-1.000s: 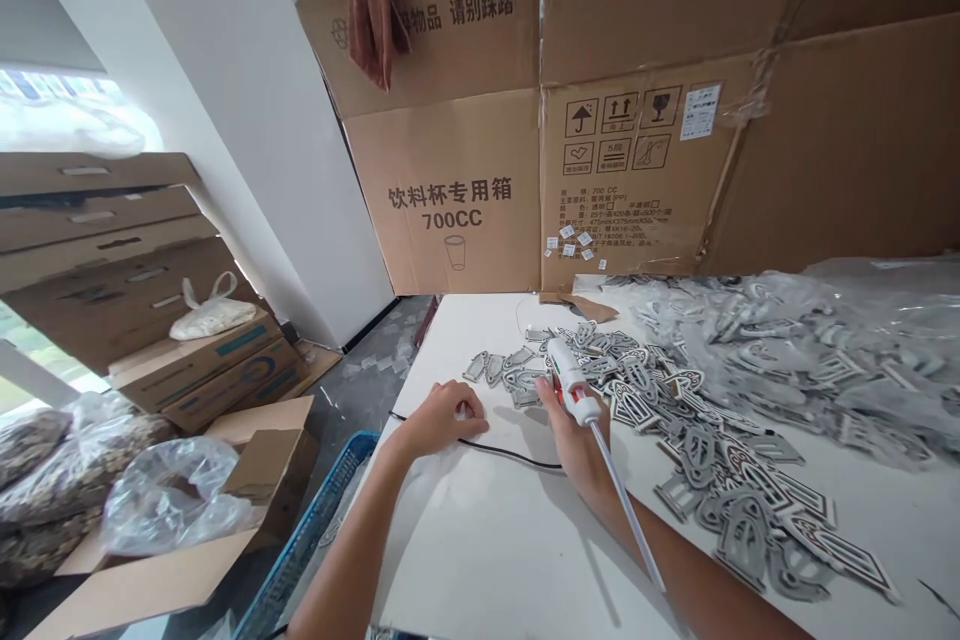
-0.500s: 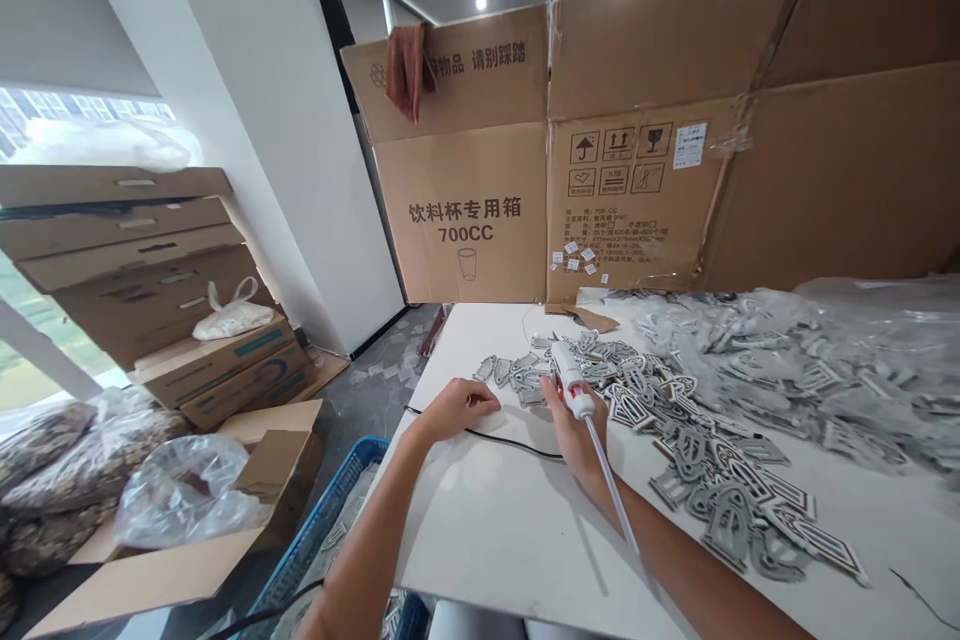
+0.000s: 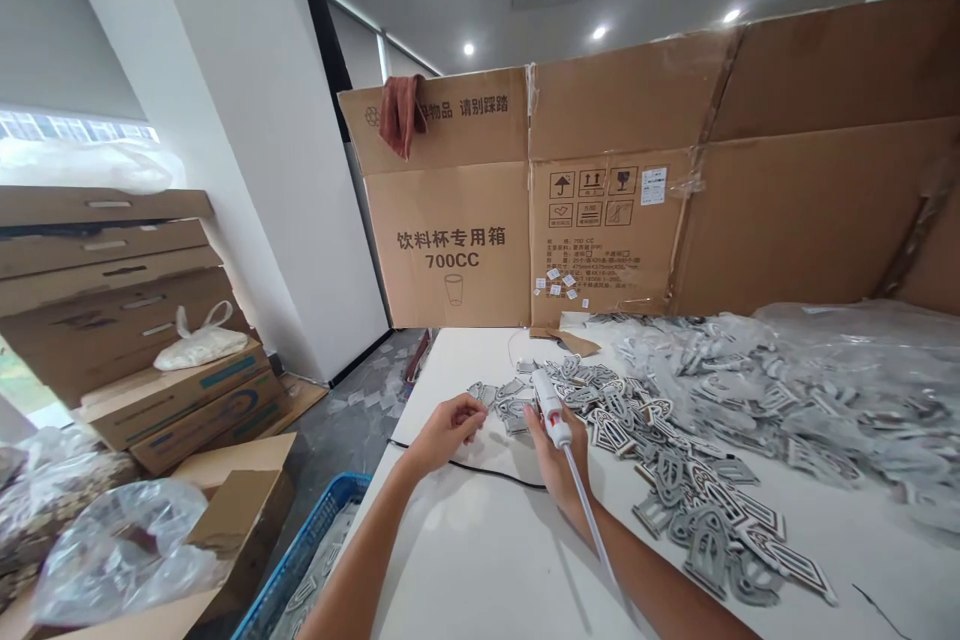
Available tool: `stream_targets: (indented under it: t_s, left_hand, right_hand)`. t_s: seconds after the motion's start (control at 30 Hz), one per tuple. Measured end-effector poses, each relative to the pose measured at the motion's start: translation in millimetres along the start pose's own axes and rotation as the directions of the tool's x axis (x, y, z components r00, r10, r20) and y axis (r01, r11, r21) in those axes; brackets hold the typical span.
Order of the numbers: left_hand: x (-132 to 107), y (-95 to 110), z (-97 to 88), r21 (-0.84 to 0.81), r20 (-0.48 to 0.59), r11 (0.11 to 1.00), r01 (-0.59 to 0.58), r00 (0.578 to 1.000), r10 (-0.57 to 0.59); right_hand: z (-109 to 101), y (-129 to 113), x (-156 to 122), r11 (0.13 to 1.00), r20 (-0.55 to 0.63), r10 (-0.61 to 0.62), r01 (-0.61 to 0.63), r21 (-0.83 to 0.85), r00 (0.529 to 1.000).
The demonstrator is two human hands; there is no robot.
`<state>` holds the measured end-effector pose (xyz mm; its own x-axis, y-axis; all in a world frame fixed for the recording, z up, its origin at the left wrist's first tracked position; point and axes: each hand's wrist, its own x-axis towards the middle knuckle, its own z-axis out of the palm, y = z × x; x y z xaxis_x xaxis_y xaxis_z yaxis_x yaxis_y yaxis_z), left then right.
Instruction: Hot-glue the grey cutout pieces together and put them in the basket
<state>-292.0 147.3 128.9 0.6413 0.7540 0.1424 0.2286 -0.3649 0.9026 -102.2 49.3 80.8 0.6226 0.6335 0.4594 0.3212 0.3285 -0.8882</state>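
A white hot glue gun (image 3: 553, 408) with red markings is gripped in my right hand (image 3: 559, 465). Its nozzle points away toward the grey-and-white flat pieces (image 3: 517, 400) on the white table (image 3: 465, 560). A long whitish glue stick (image 3: 589, 510) sticks out of its back, over my wrist. My left hand (image 3: 448, 432) rests at the left side of the table with its fingers curled together, close to the nearest pieces. Whatever those fingers may hold is hidden. A black cord (image 3: 499, 473) runs across the tabletop between both hands.
More flat pieces (image 3: 705, 530) are heaped along the right, with plastic bags (image 3: 810, 390) of them behind. Cardboard (image 3: 450, 280) walls the table's far side. A blue basket (image 3: 300, 560) and an open carton (image 3: 255, 510) stand on the left.
The camera view has tilted up and shifted right, so things sit lower and more to the left. My left fingers have changed pose slightly; my right hand still grips the glue gun.
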Motion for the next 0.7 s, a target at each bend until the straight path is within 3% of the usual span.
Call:
stream_targets:
  t_s: [0.13, 0.27, 0.47, 0.57, 0.7]
  left_hand:
    - [-1.9, 15.3, 4.6, -0.208, 0.006, 0.978, 0.007, 1.000, -0.006]
    - [-1.1, 20.2, 6.2, -0.250, -0.068, 0.968, 0.019, 0.997, -0.037]
    - [6.4, 7.6, 19.7, -0.215, -0.207, 0.975, -0.054, 0.978, 0.008]
    - [8.8, 0.9, 26.7, -0.146, -0.228, 0.985, -0.093, 0.972, 0.058]
    - [8.9, -0.4, 31.0, -0.174, -0.196, 0.977, -0.125, 0.976, 0.090]
  right_hand:
    - [0.0, 3.0, 1.2, 1.000, 0.030, -0.007, 0.007, 0.010, 1.000]
    - [1.9, 6.5, 1.1, 0.998, 0.050, 0.023, -0.025, 0.055, 0.999]
    - [4.6, 2.6, -2.6, 0.987, 0.132, 0.064, -0.082, 0.139, 0.989]
    - [3.3, -9.3, -4.6, 0.971, 0.170, 0.137, -0.166, 0.172, 0.976]
    - [0.4, -25.9, -4.7, 0.925, 0.245, 0.283, -0.331, 0.185, 0.927]
